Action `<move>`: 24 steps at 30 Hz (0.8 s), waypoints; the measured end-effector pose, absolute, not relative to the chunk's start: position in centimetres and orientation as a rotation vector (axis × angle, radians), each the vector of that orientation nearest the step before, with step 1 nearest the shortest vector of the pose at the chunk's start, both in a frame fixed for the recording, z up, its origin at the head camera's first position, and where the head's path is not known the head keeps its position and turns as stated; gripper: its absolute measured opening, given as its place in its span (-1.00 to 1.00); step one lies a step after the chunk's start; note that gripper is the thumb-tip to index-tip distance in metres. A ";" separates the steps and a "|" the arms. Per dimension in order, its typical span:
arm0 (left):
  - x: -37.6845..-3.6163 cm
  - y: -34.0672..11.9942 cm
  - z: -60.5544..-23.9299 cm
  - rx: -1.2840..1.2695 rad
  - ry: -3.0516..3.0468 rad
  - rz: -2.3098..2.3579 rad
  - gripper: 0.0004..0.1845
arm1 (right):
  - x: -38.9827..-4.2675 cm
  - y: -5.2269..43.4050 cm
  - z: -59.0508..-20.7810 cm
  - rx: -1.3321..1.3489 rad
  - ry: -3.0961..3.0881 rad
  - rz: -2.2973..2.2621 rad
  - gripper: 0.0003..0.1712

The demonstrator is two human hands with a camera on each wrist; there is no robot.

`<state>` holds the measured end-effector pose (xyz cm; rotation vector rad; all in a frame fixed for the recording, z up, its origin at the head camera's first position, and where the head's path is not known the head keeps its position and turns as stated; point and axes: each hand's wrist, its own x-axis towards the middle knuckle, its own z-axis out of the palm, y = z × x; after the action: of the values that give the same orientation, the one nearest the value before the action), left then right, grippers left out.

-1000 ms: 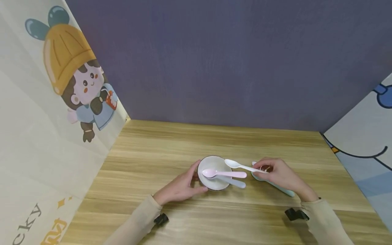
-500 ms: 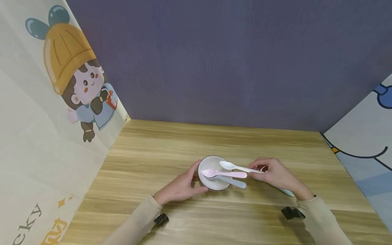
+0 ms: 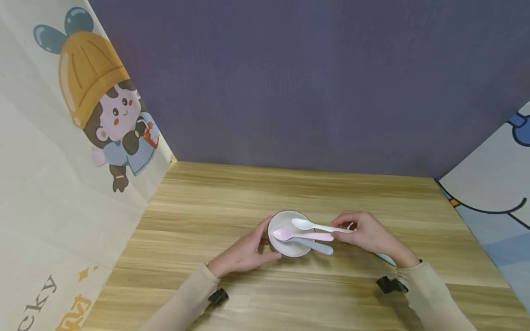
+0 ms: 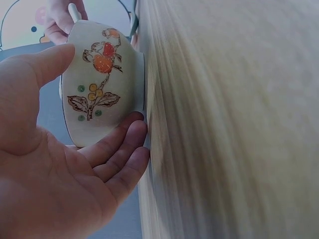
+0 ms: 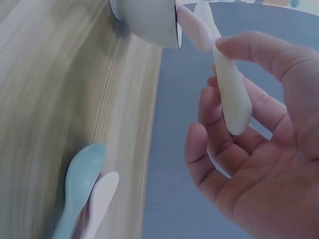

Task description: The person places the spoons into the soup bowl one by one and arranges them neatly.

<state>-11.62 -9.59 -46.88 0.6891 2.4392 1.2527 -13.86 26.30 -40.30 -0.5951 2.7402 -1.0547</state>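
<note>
While the right hand (image 3: 360, 232) has the white spoon (image 3: 304, 224) pinched between thumb and fingers, head out over the bowl (image 3: 282, 218), I'd lower it gently so it doesn't knock the pink spoon (image 3: 310, 236) or grey spoon (image 3: 319, 247) poking past the rim. Left hand (image 3: 244, 253)'s cupped round the bowl, steadying it, I reckon. Teal spoon (image 5: 82, 177)'s on the counter (image 3: 232, 193) below the right.

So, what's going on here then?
A person holds a bowl with the left hand; a pink spoon and a gray spoon rest in it. The right hand pinches a white spoon, its head over the bowl. A teal spoon and a pale spoon lie on the table.
</note>
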 end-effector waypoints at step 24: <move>-11.6 -9.5 -46.9 0.687 2.448 1.247 0.14 | -14.7 24.5 -40.1 -0.701 2.679 -1.081 -0.87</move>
<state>-11.64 -9.51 -46.94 0.6866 2.4483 1.2469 -14.74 24.49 -40.14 -0.7013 2.6792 -1.0806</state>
